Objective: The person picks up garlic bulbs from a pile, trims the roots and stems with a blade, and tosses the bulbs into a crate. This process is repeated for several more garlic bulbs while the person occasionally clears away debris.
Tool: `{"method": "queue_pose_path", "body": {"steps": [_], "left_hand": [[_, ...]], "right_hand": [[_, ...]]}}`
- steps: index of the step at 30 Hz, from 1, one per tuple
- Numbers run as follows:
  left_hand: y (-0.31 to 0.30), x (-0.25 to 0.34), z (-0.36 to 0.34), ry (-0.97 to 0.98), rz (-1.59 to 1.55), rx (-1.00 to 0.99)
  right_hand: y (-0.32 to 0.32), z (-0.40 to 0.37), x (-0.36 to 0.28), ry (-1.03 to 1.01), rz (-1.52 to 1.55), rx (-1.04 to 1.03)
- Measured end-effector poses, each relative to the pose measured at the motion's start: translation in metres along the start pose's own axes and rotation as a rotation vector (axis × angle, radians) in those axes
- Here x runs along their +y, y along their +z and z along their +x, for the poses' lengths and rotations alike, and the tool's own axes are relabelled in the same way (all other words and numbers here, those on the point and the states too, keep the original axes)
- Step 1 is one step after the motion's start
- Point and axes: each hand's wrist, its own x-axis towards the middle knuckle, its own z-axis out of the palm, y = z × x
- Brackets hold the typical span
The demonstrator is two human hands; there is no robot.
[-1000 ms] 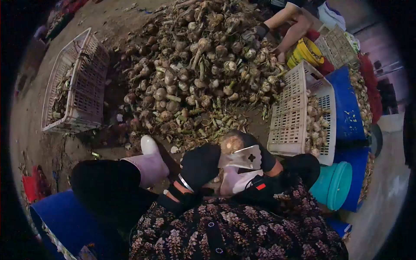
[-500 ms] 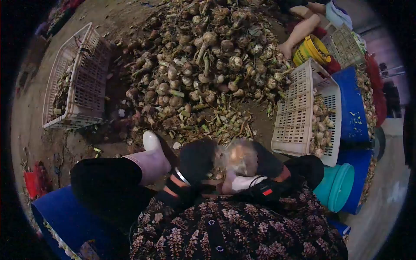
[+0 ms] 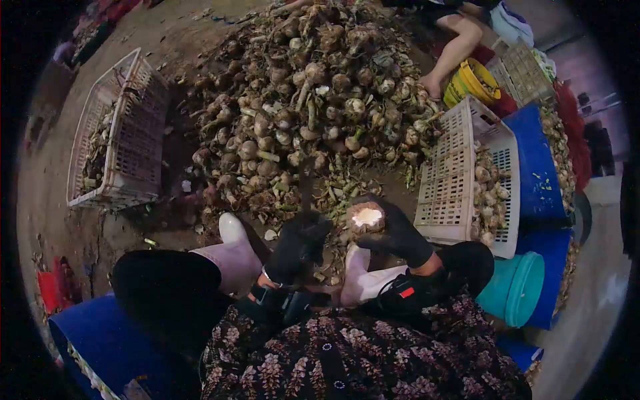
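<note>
My right hand (image 3: 402, 235), in a black glove, grips a garlic bulb (image 3: 366, 216) between thumb and fingers. A bright, pale cut face shows on the bulb, ringed by brown skin. To its left, my left hand (image 3: 298, 245), also black-gloved, is closed around a knife (image 3: 307, 185), whose dark blade points up towards the heap; its handle is hidden in the fist. The blade is apart from the bulb. Beyond both hands rises a large heap of garlic bulbs (image 3: 283, 120) with stalks and roots. Cut stalks (image 3: 340, 189) lie at its near edge.
A white crate (image 3: 137, 127) stands left; another crate (image 3: 445, 175) with bulbs stands right. Beside it are blue tubs (image 3: 530, 163) and a teal bucket (image 3: 523, 287). Another person's bare leg (image 3: 458, 53) is near a yellow bucket (image 3: 467, 83). A blue container (image 3: 87, 320) stands lower left.
The hands, blurred and close together before, are now apart. My right hand has the bulb raised with its cut face showing, and the knife in my left hand points upward.
</note>
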Motion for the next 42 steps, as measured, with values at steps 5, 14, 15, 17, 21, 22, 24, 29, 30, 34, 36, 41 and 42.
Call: {"method": "queue_pose_path", "body": {"steps": [5,14,15,17,21,22,24,29,30,34,36,41,42], "left_hand": [[0.000,-0.021,-0.004,-0.040,-0.097,0.064],[0.007,0.007,-0.020,0.142,0.158,0.047],[0.007,0.005,-0.019,0.252,0.234,0.043],[0.009,0.003,-0.019,0.294,0.286,0.028],[0.016,0.003,-0.018,-0.004,0.112,0.026],[0.016,0.000,-0.016,-0.086,0.050,0.034],[0.014,-0.003,-0.014,0.031,0.136,-0.034],[0.018,-0.022,-0.007,-0.062,0.269,-0.049],[0.015,-0.047,-0.006,0.070,0.420,-0.087],[0.014,-0.151,0.006,0.638,0.761,-0.069],[0.019,-0.086,0.010,0.170,0.525,-0.031],[0.011,-0.007,0.004,-0.106,-0.235,0.158],[0.011,-0.003,0.006,-0.104,-0.315,0.159]], "right_hand": [[0.005,0.007,0.003,0.017,0.197,0.117],[0.003,0.018,0.056,-0.168,0.198,0.247],[0.004,0.019,0.058,-0.093,0.323,0.262],[0.006,0.018,0.063,0.062,0.571,0.290],[0.020,0.015,0.052,0.013,0.448,0.333],[0.025,0.014,0.047,-0.036,0.367,0.341],[0.031,0.012,0.041,-0.134,0.278,0.327],[0.031,0.021,0.069,-0.066,0.972,0.255],[0.028,0.025,0.075,-0.062,1.130,0.333],[-0.004,0.044,0.033,-0.195,1.232,0.439],[-0.021,0.039,0.034,-0.290,1.078,0.537],[0.005,0.032,0.055,-0.179,0.858,0.479],[0.013,0.030,0.055,-0.158,0.775,0.445]]}}
